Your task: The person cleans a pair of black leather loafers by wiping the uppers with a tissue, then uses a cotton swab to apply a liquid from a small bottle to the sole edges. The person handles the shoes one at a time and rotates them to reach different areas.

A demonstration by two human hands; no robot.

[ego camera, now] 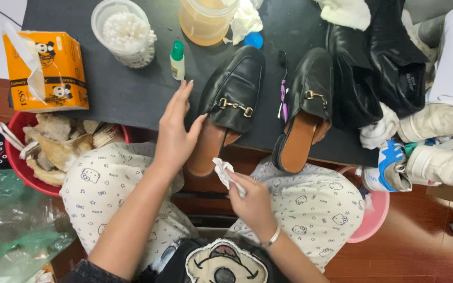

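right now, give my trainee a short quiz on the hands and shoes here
1. True or false: the left hand rests on the near black loafer.
2. What does the right hand hold? A) cotton swab B) small white wipe C) green-capped bottle
3. What colour is the tissue box?

Key: 1 true; 2 B; 3 orange.
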